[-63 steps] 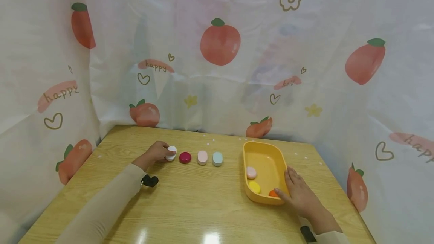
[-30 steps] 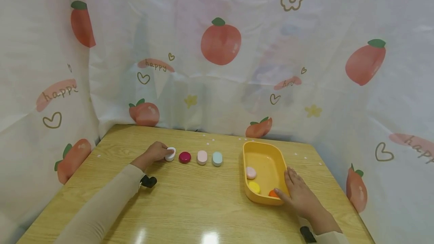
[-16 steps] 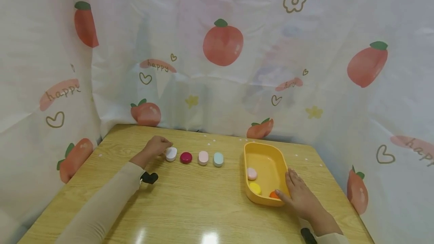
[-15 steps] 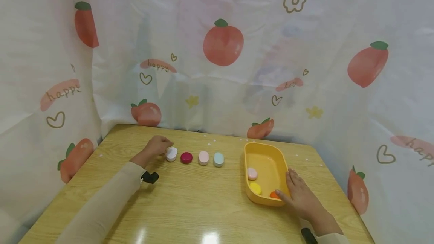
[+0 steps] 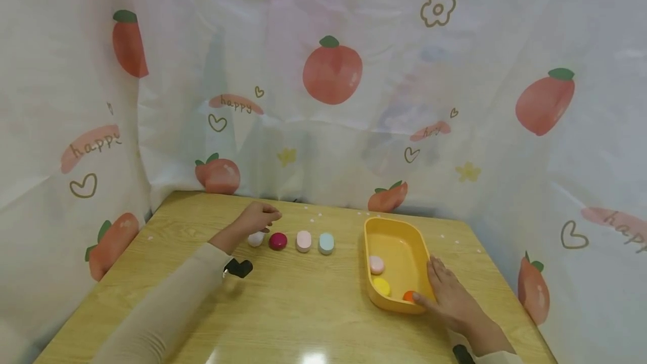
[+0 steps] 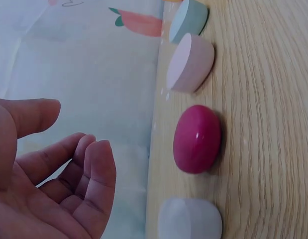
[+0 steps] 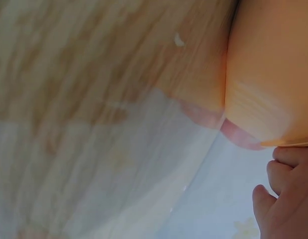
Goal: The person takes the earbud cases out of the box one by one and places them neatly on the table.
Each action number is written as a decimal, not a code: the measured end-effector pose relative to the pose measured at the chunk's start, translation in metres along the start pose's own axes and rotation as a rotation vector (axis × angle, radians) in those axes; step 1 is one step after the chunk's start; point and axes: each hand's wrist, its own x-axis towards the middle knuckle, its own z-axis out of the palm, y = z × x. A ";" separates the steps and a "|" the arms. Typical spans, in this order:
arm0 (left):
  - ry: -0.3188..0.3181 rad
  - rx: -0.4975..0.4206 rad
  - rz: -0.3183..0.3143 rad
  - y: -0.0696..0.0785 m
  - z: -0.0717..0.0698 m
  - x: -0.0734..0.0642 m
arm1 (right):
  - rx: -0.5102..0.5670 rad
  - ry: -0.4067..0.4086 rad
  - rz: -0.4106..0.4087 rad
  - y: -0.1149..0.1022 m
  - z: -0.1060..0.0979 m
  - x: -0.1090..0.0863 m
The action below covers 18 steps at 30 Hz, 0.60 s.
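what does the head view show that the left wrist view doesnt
Only head: right hand, pink rounded piece, yellow round piece and orange piece inside the yellow rounded tray.

Only left wrist: the palm side of the left hand.

Both: white rounded block, glossy crimson oval, pale pink oval block and pale aqua oval block on the wood-grain table.
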 end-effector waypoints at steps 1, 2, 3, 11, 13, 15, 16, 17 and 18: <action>-0.010 -0.005 0.001 0.001 0.002 0.001 | 0.009 -0.006 0.003 0.000 0.000 -0.001; -0.018 -0.009 0.004 0.001 0.004 0.002 | 0.017 -0.011 0.005 0.000 -0.001 -0.001; -0.024 -0.013 0.004 0.002 0.007 0.003 | 0.023 -0.014 0.007 0.001 -0.001 -0.002; -0.087 0.027 0.003 0.005 0.022 0.003 | -0.071 -0.022 -0.009 -0.001 0.000 -0.003; -0.098 0.038 0.015 0.010 0.028 0.003 | -0.100 -0.020 -0.020 -0.001 0.000 -0.002; -0.112 0.033 0.024 0.015 0.034 0.004 | -0.120 -0.018 -0.026 -0.001 -0.002 -0.001; -0.122 0.028 0.024 0.018 0.037 0.004 | -0.127 -0.018 -0.025 -0.001 -0.002 -0.001; -0.135 0.026 0.030 0.020 0.041 0.004 | -0.130 -0.017 -0.024 -0.002 -0.003 -0.001; -0.150 0.017 0.035 0.022 0.045 0.005 | -0.131 -0.017 -0.021 -0.001 -0.003 -0.001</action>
